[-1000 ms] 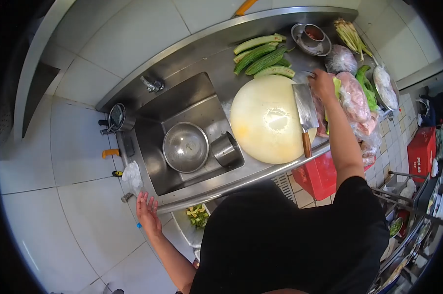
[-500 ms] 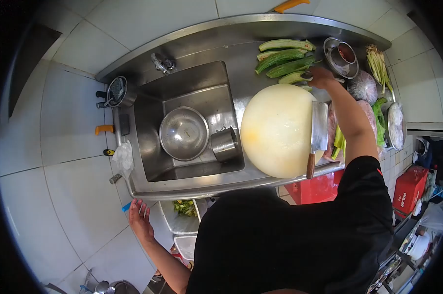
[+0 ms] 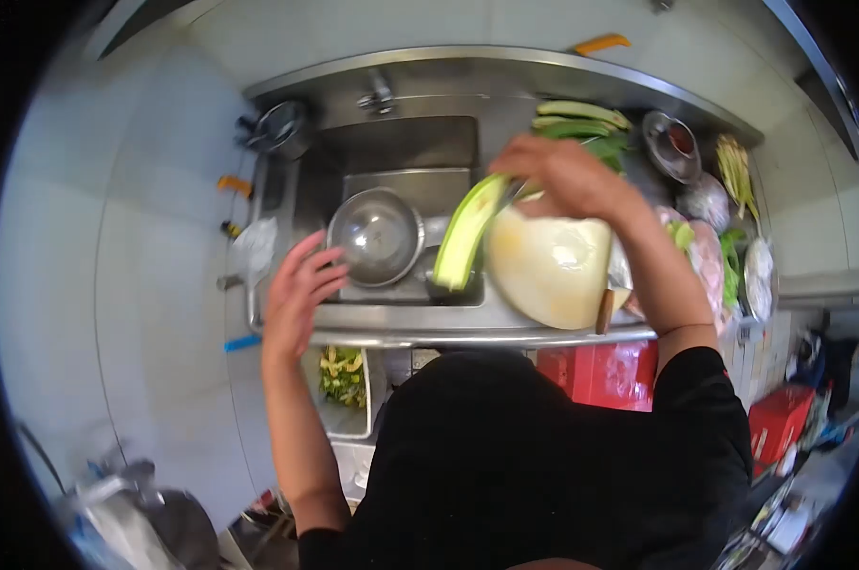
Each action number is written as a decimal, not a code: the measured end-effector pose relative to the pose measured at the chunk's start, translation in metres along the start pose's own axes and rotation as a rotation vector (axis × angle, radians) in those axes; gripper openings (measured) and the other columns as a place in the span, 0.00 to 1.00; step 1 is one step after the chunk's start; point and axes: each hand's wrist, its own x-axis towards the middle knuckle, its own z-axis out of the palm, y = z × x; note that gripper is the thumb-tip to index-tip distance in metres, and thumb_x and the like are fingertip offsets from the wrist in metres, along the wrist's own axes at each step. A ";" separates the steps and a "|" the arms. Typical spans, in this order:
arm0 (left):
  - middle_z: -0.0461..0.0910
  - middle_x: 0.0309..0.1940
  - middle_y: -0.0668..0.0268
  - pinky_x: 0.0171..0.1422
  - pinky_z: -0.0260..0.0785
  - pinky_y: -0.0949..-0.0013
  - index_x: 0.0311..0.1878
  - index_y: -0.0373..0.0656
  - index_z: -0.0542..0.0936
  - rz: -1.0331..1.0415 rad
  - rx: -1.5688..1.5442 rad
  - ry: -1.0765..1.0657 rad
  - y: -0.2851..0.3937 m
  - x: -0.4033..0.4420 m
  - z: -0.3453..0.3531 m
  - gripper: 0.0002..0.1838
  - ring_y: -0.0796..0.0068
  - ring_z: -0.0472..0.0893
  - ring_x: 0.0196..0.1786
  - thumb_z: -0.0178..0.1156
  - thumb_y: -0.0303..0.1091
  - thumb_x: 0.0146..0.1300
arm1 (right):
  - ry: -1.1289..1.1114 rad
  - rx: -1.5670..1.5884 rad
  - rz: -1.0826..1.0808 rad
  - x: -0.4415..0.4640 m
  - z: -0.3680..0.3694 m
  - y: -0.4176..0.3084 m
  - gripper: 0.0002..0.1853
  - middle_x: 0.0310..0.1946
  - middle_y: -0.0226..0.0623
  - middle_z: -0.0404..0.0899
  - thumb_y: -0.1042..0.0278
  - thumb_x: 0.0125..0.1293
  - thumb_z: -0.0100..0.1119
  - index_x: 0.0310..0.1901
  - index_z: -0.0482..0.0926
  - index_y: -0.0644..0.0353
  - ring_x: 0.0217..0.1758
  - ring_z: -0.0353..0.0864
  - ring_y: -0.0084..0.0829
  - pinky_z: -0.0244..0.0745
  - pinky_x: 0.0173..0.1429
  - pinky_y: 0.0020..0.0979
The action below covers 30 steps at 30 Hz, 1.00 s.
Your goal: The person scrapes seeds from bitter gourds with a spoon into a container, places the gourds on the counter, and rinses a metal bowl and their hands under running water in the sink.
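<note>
A black shirt (image 3: pixel 543 456) fills the bottom centre. Left of centre, the left hand (image 3: pixel 294 299) hovers, fingers loosely spread, near a round steel bowl (image 3: pixel 377 242) in a sink (image 3: pixel 410 147). At centre, the right hand (image 3: pixel 564 176) grips the upper end of a halved green gourd (image 3: pixel 464 242), slanting over the sink's right side — a dark tool (image 3: pixel 511 195) by its fingers is too blurred to name. Just right sits a round chopping board (image 3: pixel 543 271), a wooden-handled cleaver (image 3: pixel 605 312) at its edge — more gourds (image 3: pixel 586 112) lie upper right.
</note>
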 end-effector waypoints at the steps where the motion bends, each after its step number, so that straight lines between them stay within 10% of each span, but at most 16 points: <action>1: 0.74 0.61 0.51 0.65 0.71 0.59 0.72 0.41 0.62 -0.039 -0.050 -0.094 0.005 0.000 0.010 0.34 0.61 0.79 0.58 0.58 0.47 0.69 | -0.046 0.066 -0.059 0.022 0.017 -0.030 0.26 0.49 0.38 0.78 0.69 0.48 0.70 0.53 0.80 0.57 0.47 0.84 0.39 0.80 0.50 0.36; 4: 0.76 0.59 0.56 0.48 0.76 0.70 0.75 0.41 0.57 -0.085 -0.058 -0.229 -0.016 -0.013 0.006 0.40 0.68 0.82 0.46 0.61 0.51 0.67 | -0.146 0.146 -0.310 0.079 0.074 -0.101 0.27 0.49 0.38 0.77 0.68 0.52 0.68 0.57 0.77 0.56 0.51 0.81 0.40 0.78 0.53 0.38; 8: 0.79 0.48 0.66 0.32 0.71 0.74 0.74 0.47 0.61 -0.107 -0.294 0.134 -0.032 -0.098 -0.042 0.31 0.77 0.77 0.30 0.57 0.42 0.72 | -0.139 0.381 -0.385 0.123 0.132 -0.187 0.25 0.56 0.44 0.71 0.74 0.57 0.61 0.59 0.74 0.58 0.56 0.78 0.47 0.75 0.57 0.41; 11: 0.80 0.51 0.63 0.35 0.72 0.74 0.70 0.43 0.66 0.060 -0.355 0.267 -0.033 -0.145 -0.062 0.28 0.77 0.76 0.30 0.51 0.48 0.75 | -0.092 0.557 -0.290 0.135 0.136 -0.212 0.30 0.53 0.43 0.69 0.84 0.58 0.43 0.65 0.70 0.60 0.55 0.72 0.38 0.68 0.59 0.32; 22: 0.80 0.46 0.58 0.39 0.73 0.72 0.70 0.40 0.64 0.440 -0.456 0.621 -0.034 -0.261 -0.095 0.29 0.73 0.78 0.34 0.47 0.49 0.74 | -0.103 0.750 -0.130 0.161 0.207 -0.337 0.21 0.34 0.38 0.83 0.75 0.69 0.47 0.64 0.70 0.61 0.36 0.81 0.32 0.75 0.46 0.32; 30: 0.76 0.50 0.61 0.40 0.72 0.73 0.69 0.37 0.64 0.535 -0.005 0.946 -0.035 -0.276 -0.103 0.31 0.76 0.76 0.39 0.50 0.52 0.74 | -0.125 0.578 -0.236 0.170 0.203 -0.386 0.19 0.34 0.50 0.84 0.74 0.67 0.49 0.60 0.72 0.63 0.41 0.83 0.54 0.75 0.47 0.49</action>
